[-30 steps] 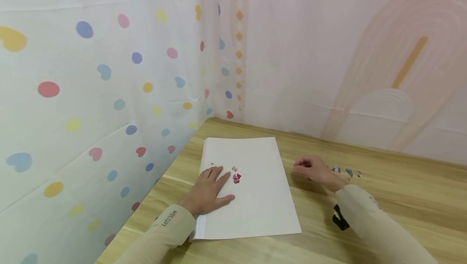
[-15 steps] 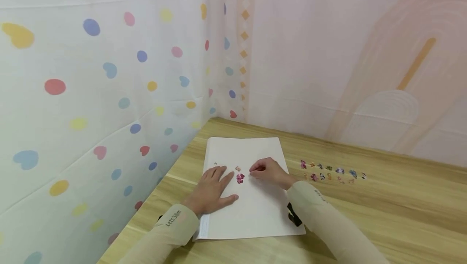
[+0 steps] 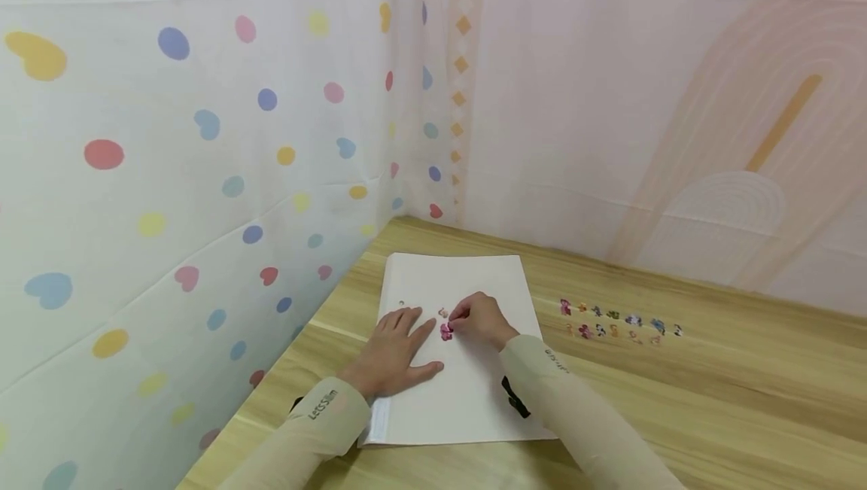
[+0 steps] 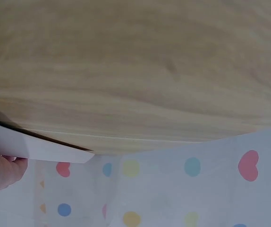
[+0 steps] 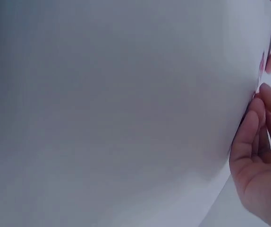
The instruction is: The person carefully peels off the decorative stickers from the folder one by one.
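Observation:
A large white board (image 3: 474, 415) lies on the table, and my left hand (image 3: 389, 354) rests on its left part with fingers spread. Just right of those fingertips is a small magenta cut-out (image 3: 445, 333), a pale orange one (image 3: 443, 312) above it. My right hand (image 3: 482, 321) pinches a tiny reddish piece, mostly hidden by the fingertips, at the magenta cut-out's right edge. In the right wrist view, thumb and fingertips (image 5: 253, 120) meet close over the white surface, near a pink sliver (image 5: 262, 64). A tiny round piece (image 3: 401, 302) sits above my left hand.
Right of the board, two rows of small colourful cut-outs (image 3: 633, 320) lie on the wooden table (image 3: 745, 400). A spotted curtain (image 3: 203, 249) hangs along the left edge, and a pink patterned one (image 3: 576, 98) behind.
My right hand has moved left from beside the cut-out rows onto the board, up to the magenta cut-out. The rows its arm partly covered now show. My left hand stays in place.

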`<state>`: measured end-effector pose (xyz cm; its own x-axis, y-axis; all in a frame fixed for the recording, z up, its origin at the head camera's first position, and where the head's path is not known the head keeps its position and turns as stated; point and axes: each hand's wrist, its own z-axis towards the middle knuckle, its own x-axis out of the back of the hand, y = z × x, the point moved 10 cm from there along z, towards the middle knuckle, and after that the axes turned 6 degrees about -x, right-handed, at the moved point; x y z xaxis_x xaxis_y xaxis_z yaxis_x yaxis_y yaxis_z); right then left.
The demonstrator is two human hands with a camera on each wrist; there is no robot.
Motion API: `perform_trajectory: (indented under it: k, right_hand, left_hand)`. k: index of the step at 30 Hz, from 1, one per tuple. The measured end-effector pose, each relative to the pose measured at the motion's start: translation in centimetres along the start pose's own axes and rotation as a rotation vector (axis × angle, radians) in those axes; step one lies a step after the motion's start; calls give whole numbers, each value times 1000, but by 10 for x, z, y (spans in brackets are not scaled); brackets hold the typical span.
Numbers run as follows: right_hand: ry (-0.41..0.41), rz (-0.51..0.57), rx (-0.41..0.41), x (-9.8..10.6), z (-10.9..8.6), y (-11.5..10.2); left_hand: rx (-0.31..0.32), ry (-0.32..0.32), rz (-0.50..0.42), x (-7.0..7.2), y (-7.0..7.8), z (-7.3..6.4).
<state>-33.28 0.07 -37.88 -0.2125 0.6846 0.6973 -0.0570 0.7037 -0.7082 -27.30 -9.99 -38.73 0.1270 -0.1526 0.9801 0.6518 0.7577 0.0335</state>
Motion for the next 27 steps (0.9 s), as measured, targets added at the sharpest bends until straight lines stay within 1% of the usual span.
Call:
perform_trajectory:
  k: [3, 8, 11, 16, 21, 23, 27]
  right_hand:
    - [28, -52, 15, 0, 0, -3]
    - [66, -176, 80, 1, -1, -15]
    - [72, -207, 90, 0, -1, -18]
    - [51, -215, 80, -1, 0, -19]
    - [33, -224, 89, -4, 0, -18]
    - [23, -230, 95, -6, 0, -18]
    - [-15, -279, 109, -10, 0, -20]
  left_hand:
    - [-1, -2, -6, -1, 2, 0]
    - [-2, 4, -19, 1, 2, 0]
    - [-3, 7, -21, 2, 1, 0]
    - [-12, 11, -27, 2, 1, 2]
    - [-13, 4, -27, 0, 1, 1]
    - [-15, 10, -19, -1, 1, 0]
    - [-26, 27, -12, 1, 2, 1]
